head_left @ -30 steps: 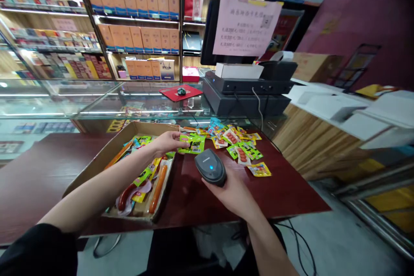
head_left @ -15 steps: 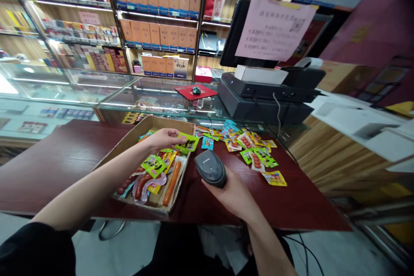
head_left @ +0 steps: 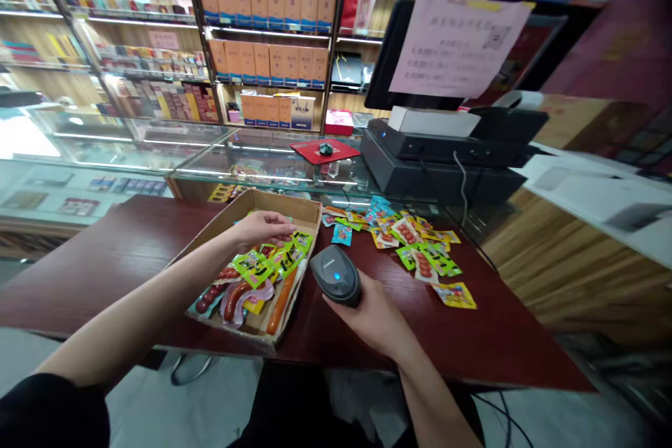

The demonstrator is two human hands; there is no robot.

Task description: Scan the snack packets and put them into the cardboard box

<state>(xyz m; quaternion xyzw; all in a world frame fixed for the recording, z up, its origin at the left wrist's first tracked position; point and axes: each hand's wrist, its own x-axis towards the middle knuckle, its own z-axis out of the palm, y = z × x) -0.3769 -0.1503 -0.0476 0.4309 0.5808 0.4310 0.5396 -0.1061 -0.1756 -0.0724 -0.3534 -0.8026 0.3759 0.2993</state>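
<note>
My right hand [head_left: 375, 315] is wrapped round the handle of a dark grey barcode scanner [head_left: 336, 273], which has a blue light glowing on top. The scanner is beside the right edge of a shallow cardboard box [head_left: 309, 208]. Over the box hovers my left hand [head_left: 265, 229], fingers loosely stretched out and nothing visibly gripped. Just below its fingertips lie green snack packets [head_left: 288, 259]. Also in the box are a curved wrapped sausage [head_left: 237, 299], a long straight sausage [head_left: 281, 302] and another green packet [head_left: 253, 267]. My left forearm hides part of the box.
Right of the box, a pile of small snack packets [head_left: 409, 231] spreads over the dark red table [head_left: 409, 329], with a yellow packet [head_left: 456, 295] nearest me. Behind are a glass counter [head_left: 252, 154], a red mouse pad [head_left: 309, 152] and a monitor [head_left: 388, 49] on a black cash drawer [head_left: 435, 178].
My left hand has let go of a green packet, which now lies in the box. The scanner's blue light has come on. The view has shifted slightly.
</note>
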